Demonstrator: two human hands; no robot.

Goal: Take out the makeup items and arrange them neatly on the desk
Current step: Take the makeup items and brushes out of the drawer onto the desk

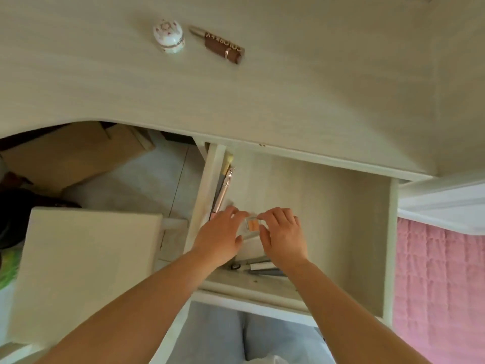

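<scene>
- Hands: the left hand and right hand meet low in the frame's centre, inside the open drawer, fingertips of both pinching a small clear case with orange contents.
- Case: held between the two hands, just above the drawer floor; whether it touches the floor cannot be told.
- Drawer, left wall: brushes lie along it.
- Drawer, front edge: scissors and a grey tube, partly hidden by the wrists.
- Desk, upper centre of the frame: a white decorated jar stands just beside a brown lipstick tube lying on its side.
</scene>
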